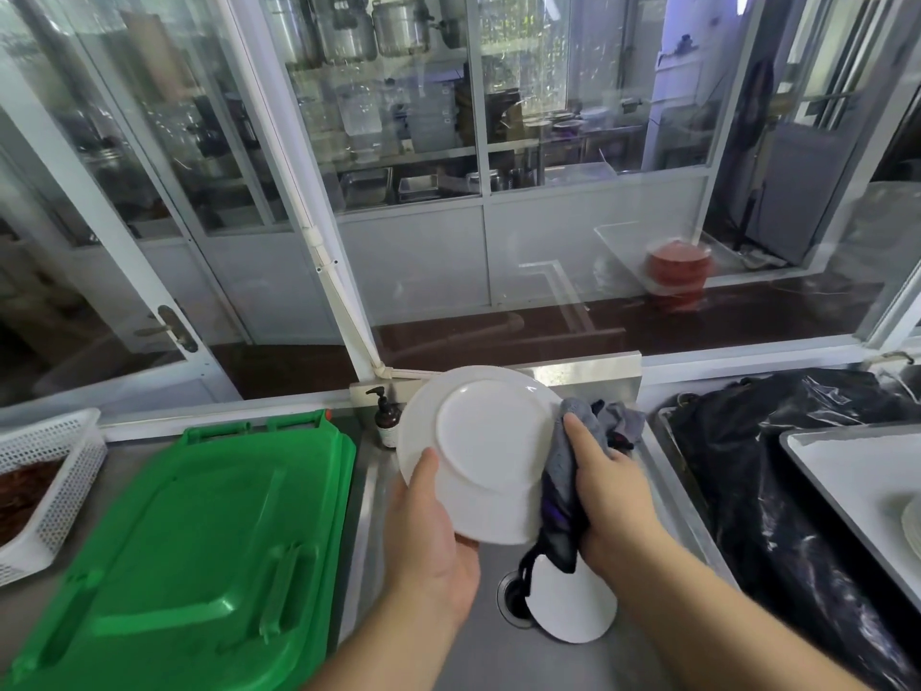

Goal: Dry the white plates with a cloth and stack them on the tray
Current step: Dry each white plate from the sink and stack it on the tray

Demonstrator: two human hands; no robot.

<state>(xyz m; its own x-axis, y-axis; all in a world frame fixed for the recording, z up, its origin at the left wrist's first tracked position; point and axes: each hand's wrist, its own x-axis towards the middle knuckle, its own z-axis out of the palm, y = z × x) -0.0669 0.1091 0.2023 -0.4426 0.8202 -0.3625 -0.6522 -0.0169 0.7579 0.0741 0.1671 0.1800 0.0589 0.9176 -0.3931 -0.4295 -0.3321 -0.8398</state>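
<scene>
The left hand (pixel 428 536) grips a plate (pixel 481 451) by its lower rim, underside up, above the sink (pixel 473 655). The right hand (pixel 610 496) clutches a cloth (pixel 565 496) against the plate's right edge. Another plate (pixel 573 605) lies below; the tray (pixel 847 481) sits right.

A sink (pixel 498 655) sits in the middle of the worktop (pixel 114 456), with a plate (pixel 573 605) lying in it beside the drain (pixel 511 598). Above the sink, the left hand (pixel 428 536) holds a second plate (pixel 478 451) tilted up by its near rim, and the right hand (pixel 613 501) presses a cloth (pixel 568 471) against that plate's right edge. A bin lid (pixel 199 541) lies left of the sink, and a basket (pixel 45 471) stands further left. A pump bottle (pixel 386 416) stands behind the sink's left corner. To the right lies a plastic bag (pixel 777 466), with a tray (pixel 857 486) on it at the far right. Glass partitions (pixel 398 142) rise behind everything.
</scene>
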